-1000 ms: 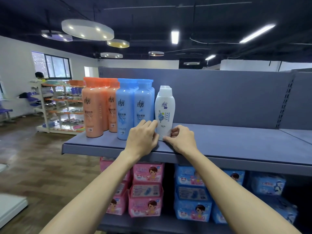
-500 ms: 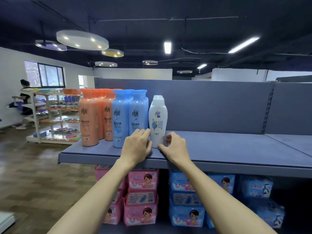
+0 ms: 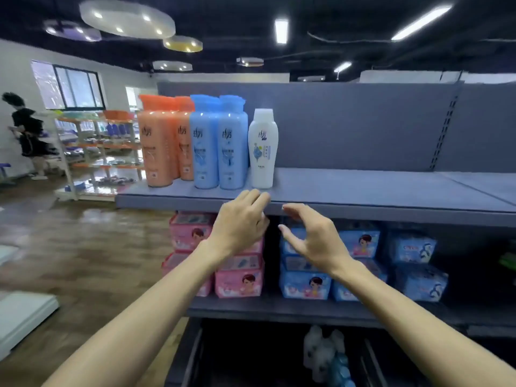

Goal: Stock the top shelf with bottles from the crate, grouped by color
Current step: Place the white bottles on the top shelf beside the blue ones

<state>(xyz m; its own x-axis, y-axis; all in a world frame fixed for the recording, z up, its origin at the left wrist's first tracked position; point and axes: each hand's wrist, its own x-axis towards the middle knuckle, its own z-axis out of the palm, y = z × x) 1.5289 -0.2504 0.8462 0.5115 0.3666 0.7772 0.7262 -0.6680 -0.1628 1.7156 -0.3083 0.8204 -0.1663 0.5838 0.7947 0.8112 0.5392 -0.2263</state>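
— Bottles first: where do they stand against the white bottle (image 3: 262, 148)?

— It is upright on the top shelf (image 3: 363, 188), with two blue bottles (image 3: 218, 143) touching in a row just left of it and the orange bottles (image 3: 164, 141) left of those. To its right the shelf board runs on bare. More bottles lie in the dark crate (image 3: 321, 356) far below it, blurred, white and blue as far as I can tell.

— And the hands?

— Both hang in front of and below the white bottle, holding nothing. The left hand (image 3: 239, 223) has its fingers lying together, tips at the shelf's front edge. The right hand (image 3: 312, 236) has thumb and fingers parted in a loose curve, apart from the shelf.

— How would one of those bottles handle?

— Stiff plastic, I'd judge, glossy and so a bit slippery; probably full and weighty for its size. It is tall and narrow, so it could tip against its neighbours. I'd wrap the fingers round the waist, below the shoulder, not the cap, and set it flat.
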